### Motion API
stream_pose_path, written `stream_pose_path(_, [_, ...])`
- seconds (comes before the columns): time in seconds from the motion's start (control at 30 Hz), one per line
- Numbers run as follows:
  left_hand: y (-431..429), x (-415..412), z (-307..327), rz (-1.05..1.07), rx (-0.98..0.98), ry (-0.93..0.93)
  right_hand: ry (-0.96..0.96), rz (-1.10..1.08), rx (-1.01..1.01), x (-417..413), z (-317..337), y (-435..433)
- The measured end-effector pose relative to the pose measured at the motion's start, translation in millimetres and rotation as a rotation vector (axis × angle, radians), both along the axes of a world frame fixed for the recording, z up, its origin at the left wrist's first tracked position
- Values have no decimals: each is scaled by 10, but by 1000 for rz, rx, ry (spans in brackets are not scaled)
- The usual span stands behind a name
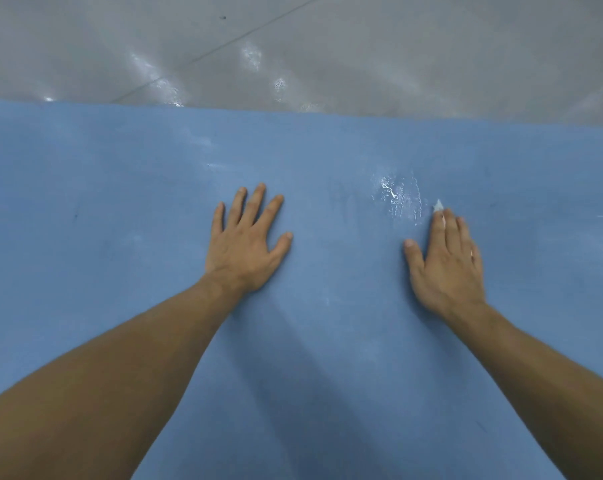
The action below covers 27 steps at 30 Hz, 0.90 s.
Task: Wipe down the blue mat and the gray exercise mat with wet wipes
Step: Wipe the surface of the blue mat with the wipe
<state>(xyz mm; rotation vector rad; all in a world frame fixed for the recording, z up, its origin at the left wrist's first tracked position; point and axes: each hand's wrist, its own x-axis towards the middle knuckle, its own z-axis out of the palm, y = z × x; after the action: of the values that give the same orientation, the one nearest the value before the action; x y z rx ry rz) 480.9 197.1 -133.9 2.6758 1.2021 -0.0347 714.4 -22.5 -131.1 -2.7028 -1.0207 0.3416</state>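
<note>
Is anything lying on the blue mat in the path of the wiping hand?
Nothing visible does. The right hand presses the wet wipe flat on the blue mat; the left hand rests apart, to its left.

Blue mat (pixel 120 202) under my palms, plain, pale chalky smudges, glistening wet streaks. White wipe (pixel 438 204) tip at my right fingertips. Floor (pixel 293 46) grey, glossy, thin dark seam.

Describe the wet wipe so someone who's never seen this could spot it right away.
Start at the big blue foam mat and find the right hand pressed flat on it. A small white wet wipe corner pokes from under its fingertips, beside a shiny wet smear; the left hand covers nothing.
</note>
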Motion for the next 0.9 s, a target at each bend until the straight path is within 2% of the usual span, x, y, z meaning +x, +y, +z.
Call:
stream_pose_path(0.2, [4, 2, -37, 6, 43, -11, -26, 321, -3, -462, -42, 198])
stream_pose_path(0.33, [4, 10, -18, 33, 21, 8, -75, 419, -28, -222, -26, 169])
stream_pose_path(0.4, [-3, 9, -14, 45, 23, 16, -120, 349, -46, 57, -41, 178])
stream_pose_path(0.5, [-2, 21, -25, 42, 29, 18, -122, 95, -38, 493, -49, 299])
stream_pose_path(0.57, [5, 15, -25, 42, 31, 24, -55, -34, -10, 666, -14, 455])
stream_pose_path(0.63, [11, 17, -26, 40, 33, 30, 37, -68, -1, 689, 12, 672])
stream_pose_path(0.7, [10, 20, -15, 36, 30, 35, 70, 46, 32, 497, 64, 896])
stream_pose_path(0.8, [8, 20, -6, 32, 32, 32, 75, 426, 38, -99, 124, 1101])
stream_pose_path(0.9, [3, 17, -3, 32, 33, 13, -25, 645, -3, -395, 88, 1058])
